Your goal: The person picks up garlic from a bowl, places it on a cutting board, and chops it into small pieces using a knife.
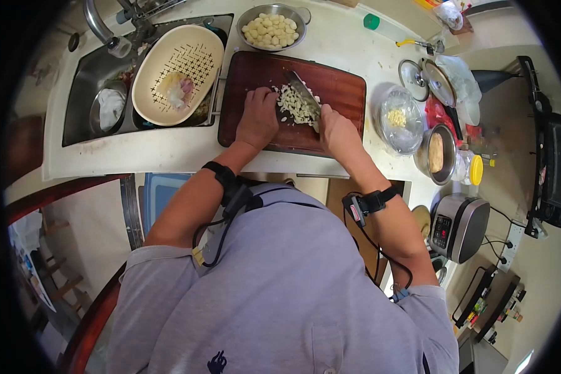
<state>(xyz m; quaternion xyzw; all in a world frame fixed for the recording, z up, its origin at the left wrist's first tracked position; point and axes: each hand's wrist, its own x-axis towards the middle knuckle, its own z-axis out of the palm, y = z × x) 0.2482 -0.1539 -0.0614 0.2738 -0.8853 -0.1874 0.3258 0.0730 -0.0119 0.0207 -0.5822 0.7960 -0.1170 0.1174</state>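
Note:
On the dark red cutting board [346, 90] lies a pile of chopped pale pieces [293, 103]. A knife [303, 93] lies across the pile, its tip pointing up and to the left. My right hand [338, 131] is closed round the handle end of the knife, right of the pile. My left hand [258, 118] rests on the board at the left edge of the pile, its fingers bent and close together; whether anything is under the fingertips is hidden. A metal bowl of whole peeled cloves [269, 31] stands just behind the board.
At left, a cream colander [144, 93] sits over the sink [81, 87] below a faucet [100, 28]. Right of the board are a plastic-covered bowl [400, 140], a steel bowl [427, 156], glass lids [412, 78] and a yellow-lidded jar [475, 169]. A cooker [470, 227] stands farther right.

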